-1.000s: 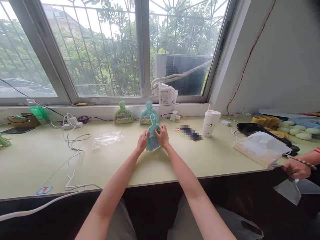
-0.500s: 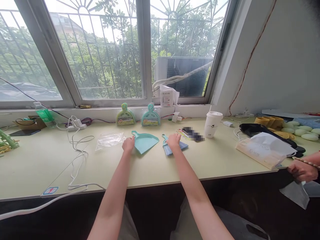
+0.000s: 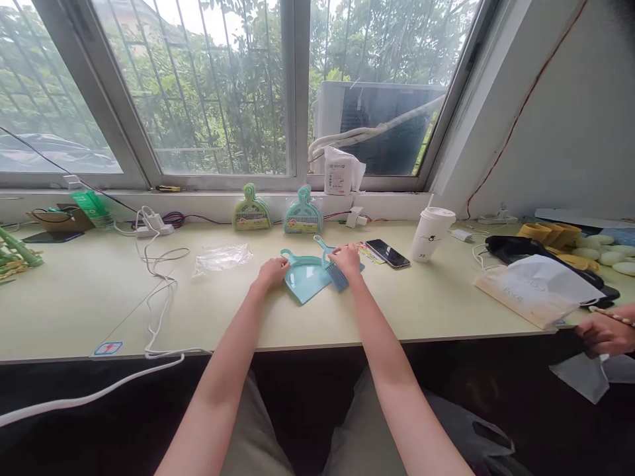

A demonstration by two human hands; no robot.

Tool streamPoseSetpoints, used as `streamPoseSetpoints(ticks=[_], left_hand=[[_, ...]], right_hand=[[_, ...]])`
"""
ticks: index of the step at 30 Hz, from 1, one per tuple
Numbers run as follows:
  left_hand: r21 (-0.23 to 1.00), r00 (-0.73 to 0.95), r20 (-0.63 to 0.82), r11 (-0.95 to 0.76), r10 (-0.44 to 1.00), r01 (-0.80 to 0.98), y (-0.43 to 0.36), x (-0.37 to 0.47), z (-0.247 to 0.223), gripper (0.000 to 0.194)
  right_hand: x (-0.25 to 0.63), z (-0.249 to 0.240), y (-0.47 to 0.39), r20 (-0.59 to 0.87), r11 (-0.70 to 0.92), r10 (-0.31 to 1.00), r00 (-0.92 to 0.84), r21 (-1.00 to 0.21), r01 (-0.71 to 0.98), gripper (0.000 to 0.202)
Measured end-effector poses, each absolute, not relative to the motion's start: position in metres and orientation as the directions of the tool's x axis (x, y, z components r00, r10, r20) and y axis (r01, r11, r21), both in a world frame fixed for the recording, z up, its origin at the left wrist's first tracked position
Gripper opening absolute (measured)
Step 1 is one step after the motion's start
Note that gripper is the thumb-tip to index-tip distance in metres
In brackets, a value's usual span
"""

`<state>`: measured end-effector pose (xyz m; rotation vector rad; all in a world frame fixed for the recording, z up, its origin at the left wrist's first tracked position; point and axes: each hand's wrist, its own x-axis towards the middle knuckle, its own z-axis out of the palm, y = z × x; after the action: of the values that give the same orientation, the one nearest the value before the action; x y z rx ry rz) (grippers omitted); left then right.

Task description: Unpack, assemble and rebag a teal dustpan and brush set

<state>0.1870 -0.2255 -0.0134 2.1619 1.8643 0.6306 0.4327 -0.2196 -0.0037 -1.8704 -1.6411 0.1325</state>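
White cup (image 3: 429, 235): small dark logo, print unreadable.

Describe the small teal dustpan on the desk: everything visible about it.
The teal dustpan is a small, smooth pan that looks like plastic, with a short looped handle pointing back-left. It lies flat on the pale desk, open mouth toward the near edge. The left hand rests at its handle end. At its right side the teal brush, under the right hand, touches or overlaps its rim.
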Motion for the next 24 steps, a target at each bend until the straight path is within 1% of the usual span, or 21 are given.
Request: streamPoseSetpoints(ticks=[1,3,4,6,8,10,12,15,16,18,21,22,24], left_hand=[[0.436,0.192,0.16,-0.244,0.968,0.866,-0.228,0.193,-0.013,0.032],[0.463,0.33,0.112,-0.343,0.937,0.818,-0.232,0.207,-0.012,0.039],[0.474,0.365,0.091,-0.362,0.927,0.803,-0.234,0.213,-0.012,0.041],[0.46,0.379,0.091,-0.377,0.921,0.804,-0.238,0.224,-0.013,0.045],[0.392,0.348,0.153,-0.38,0.925,0.838,-0.241,0.23,-0.014,0.045],[0.316,0.354,0.222,-0.411,0.909,0.855,-0.242,0.23,-0.014,0.038],[0.271,0.38,0.302,-0.462,0.874,0.845,-0.242,0.224,-0.014,0.03],[0.248,0.368,0.461,-0.515,0.807,0.82,-0.238,0.208,-0.011,0.035],[0.271,0.356,0.49,-0.527,0.796,0.805,-0.236,0.203,-0.011,0.037],[0.395,0.336,0.486,-0.546,0.807,0.739,-0.231,0.194,-0.012,0.042],[0.629,0.352,0.377,-0.516,0.857,0.581,-0.221,0.185,-0.017,0.053],[0.678,0.369,0.337,-0.495,0.866,0.544,-0.218,0.184,-0.018,0.056],[0.718,0.386,0.297,-0.471,0.874,0.513,-0.213,0.183,-0.02,0.052]], right_hand=[[0.43,-0.003,-0.22,0.307,0.033,0.939,0.152,-0.522,0.852,0.02],[0.421,-0.003,-0.221,0.286,0.143,0.958,0.002,-0.484,0.864,0.017],[0.417,-0.003,-0.223,0.284,0.193,0.957,-0.065,-0.451,0.871,0.015],[0.41,-0.002,-0.226,0.294,0.261,0.944,-0.149,-0.391,0.883,0.013],[0.406,0.0,-0.228,0.298,0.276,0.939,-0.172,-0.357,0.892,0.014],[0.407,0.002,-0.229,0.28,0.267,0.945,-0.17,-0.357,0.895,0.015],[0.411,0.004,-0.229,0.252,0.272,0.95,-0.185,-0.373,0.887,0.017],[0.417,0.007,-0.229,0.237,0.308,0.944,-0.23,-0.38,0.872,0.018],[0.419,0.008,-0.23,0.234,0.324,0.94,-0.249,-0.378,0.867,0.019],[0.421,0.011,-0.231,0.226,0.35,0.933,-0.282,-0.376,0.858,0.018],[0.422,0.014,-0.235,0.209,0.363,0.93,-0.303,-0.383,0.849,0.019],[0.422,0.015,-0.236,0.2,0.363,0.93,-0.307,-0.389,0.847,0.02],[0.422,0.015,-0.238,0.174,0.363,0.931,-0.32,-0.398,0.842,0.022]])
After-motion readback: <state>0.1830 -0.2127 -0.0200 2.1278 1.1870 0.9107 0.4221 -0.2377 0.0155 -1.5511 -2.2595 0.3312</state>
